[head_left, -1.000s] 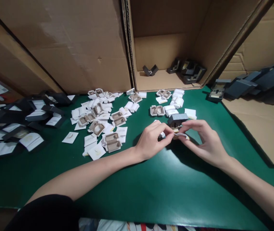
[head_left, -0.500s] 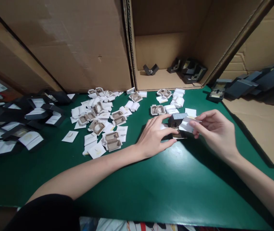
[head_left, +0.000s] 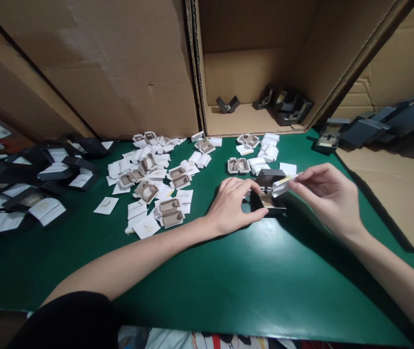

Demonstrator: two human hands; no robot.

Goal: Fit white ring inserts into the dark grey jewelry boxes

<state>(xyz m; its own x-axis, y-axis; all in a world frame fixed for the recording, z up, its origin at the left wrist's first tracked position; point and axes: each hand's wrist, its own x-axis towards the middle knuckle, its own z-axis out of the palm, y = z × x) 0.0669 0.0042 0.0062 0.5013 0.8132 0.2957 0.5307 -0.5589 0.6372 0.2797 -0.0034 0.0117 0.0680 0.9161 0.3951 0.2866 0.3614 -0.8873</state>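
A small black hinged box (head_left: 271, 176) stands with its lid raised on the green table. My left hand (head_left: 233, 201) grips its left side, thumb at the front and fingers behind. Inside, the base shows a pale brown floor and a metal hinge. Just right of the lid, my right hand (head_left: 325, 196) pinches a folded white card insert (head_left: 282, 186) between thumb and fingers, over the box. Behind the box lies a white card (head_left: 288, 168) on the table.
White and grey-brown inserts (head_left: 171, 212) lie scattered left and behind. Black boxes with white linings (head_left: 56, 172) are heaped far left. A large carton (head_left: 250, 72) holding several open black boxes (head_left: 290, 105) stands at the back. More dark boxes (head_left: 367, 131) rest on cardboard (head_left: 392, 194) at right.
My right hand has lifted and tilted the white insert slightly out of the black box, showing more of its inside. My left fingers have drawn back to the box's left side.
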